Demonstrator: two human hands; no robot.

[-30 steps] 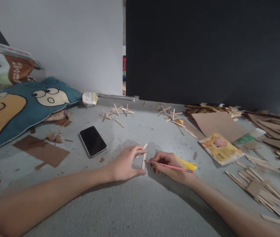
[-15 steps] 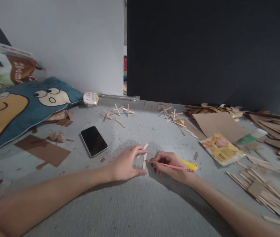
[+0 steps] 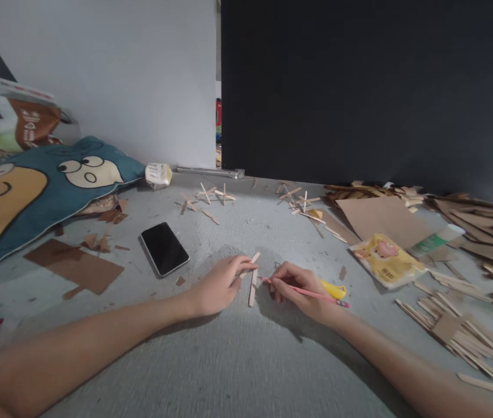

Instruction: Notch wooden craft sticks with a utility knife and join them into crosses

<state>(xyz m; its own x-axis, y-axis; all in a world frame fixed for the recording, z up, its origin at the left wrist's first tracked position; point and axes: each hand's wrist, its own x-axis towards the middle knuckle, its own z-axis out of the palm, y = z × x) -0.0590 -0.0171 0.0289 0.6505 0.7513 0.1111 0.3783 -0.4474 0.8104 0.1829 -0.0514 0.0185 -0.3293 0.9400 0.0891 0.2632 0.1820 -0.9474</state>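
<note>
My right hand (image 3: 296,287) is closed around a pink pencil (image 3: 311,295), its tip pointing left at a flat wooden craft stick (image 3: 252,295) on the table. Across the far end of that stick lies a second craft stick (image 3: 255,257), set at a slant. My left hand (image 3: 220,284) has its fingers on the slanted stick, with the thumb drawn in near its lower end. Whether the two sticks are joined cannot be seen. Behind my right hand, partly hidden by it, shows a yellow object (image 3: 333,289).
A black phone (image 3: 165,249) lies left of my hands. Crossed-stick pieces (image 3: 224,194) stand farther back. On the right are a yellow packet (image 3: 385,261), a glue-like tube (image 3: 440,239), cardboard (image 3: 374,215) and loose sticks (image 3: 450,328). A blue cushion (image 3: 55,197) occupies the left.
My left thumb has come off the near end of the lower stick and drawn in toward the fingers. My right hand stays almost in place with the pencil.
</note>
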